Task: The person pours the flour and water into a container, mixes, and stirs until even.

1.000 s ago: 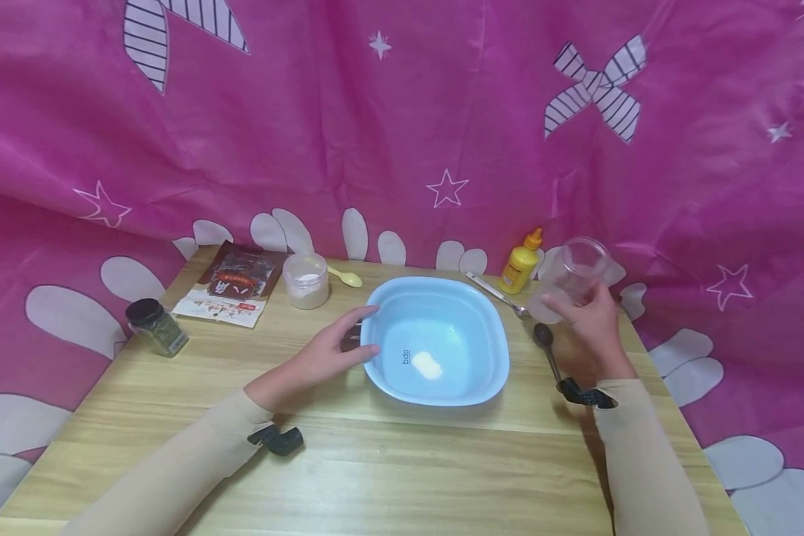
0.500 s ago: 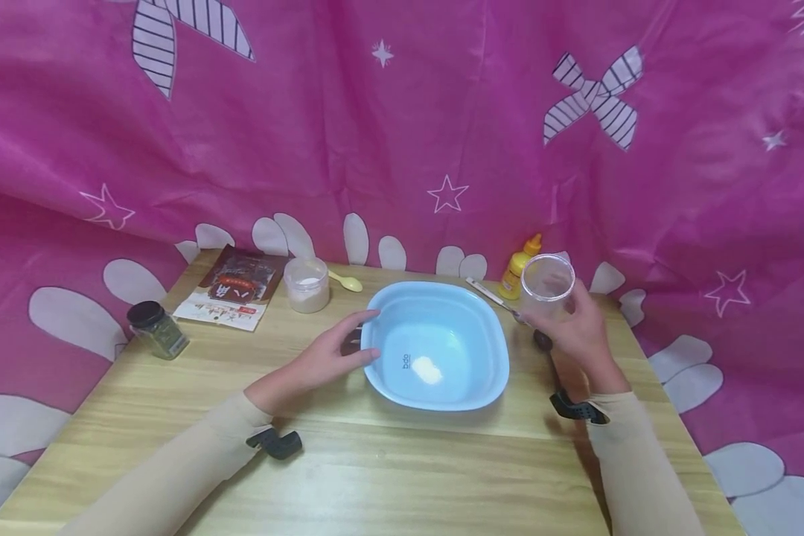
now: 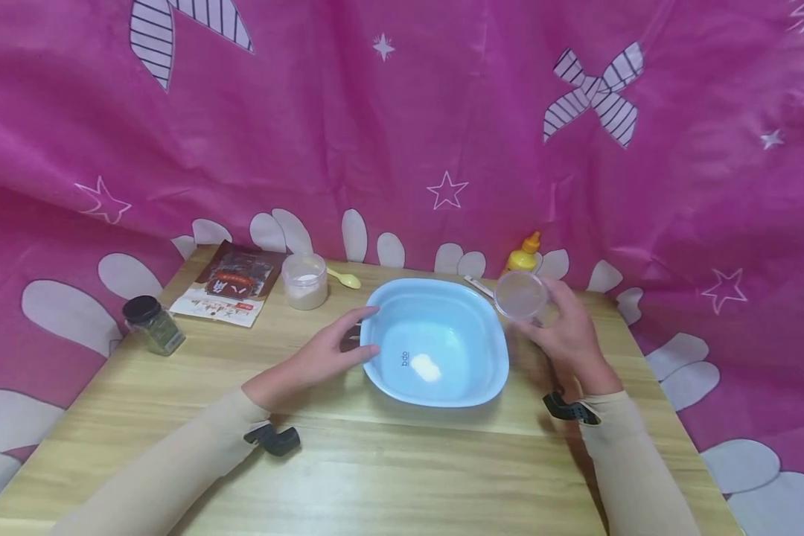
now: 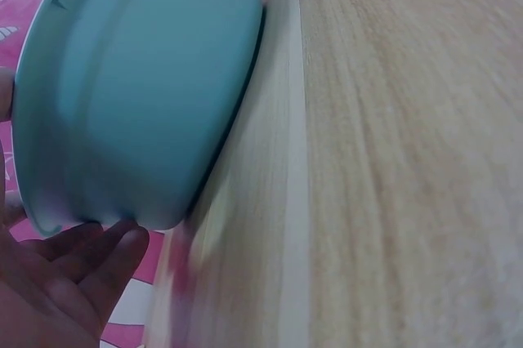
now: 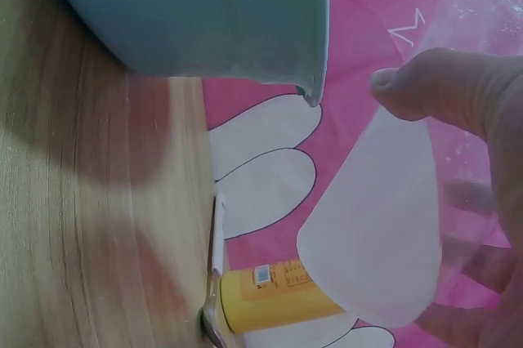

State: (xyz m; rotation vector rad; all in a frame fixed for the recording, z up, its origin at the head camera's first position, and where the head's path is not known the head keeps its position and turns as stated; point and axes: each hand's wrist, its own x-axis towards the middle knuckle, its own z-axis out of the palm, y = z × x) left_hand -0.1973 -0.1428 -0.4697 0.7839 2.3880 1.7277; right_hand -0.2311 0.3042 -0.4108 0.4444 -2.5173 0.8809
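Observation:
A light blue basin [image 3: 469, 350] stands mid-table with a small heap of white powder [image 3: 425, 367] on its bottom. At the basin's left side, my left hand [image 3: 318, 357] holds the rim, thumb and fingers against it. In the left wrist view its fingers [image 4: 114, 262] touch the outer wall. My right hand [image 3: 569, 335] grips a clear plastic cup [image 3: 520, 296], raised off the table just right of the basin and tilted toward it. A pale, rounded end of the cup [image 5: 376, 234] shows in the right wrist view.
Behind the cup stand a yellow squeeze bottle [image 3: 524, 259] and a white-handled metal spoon [image 3: 479, 285]. A black spoon lies partly hidden under my right hand. Back left are a jar of white powder [image 3: 305, 290], a yellow spoon [image 3: 345, 279], a brown pouch [image 3: 231, 286] and a black-lidded jar [image 3: 154, 325].
My right hand has brought the cup leftward from the table's right side toward the basin, tilting its mouth. The left hand and basin have stayed in place.

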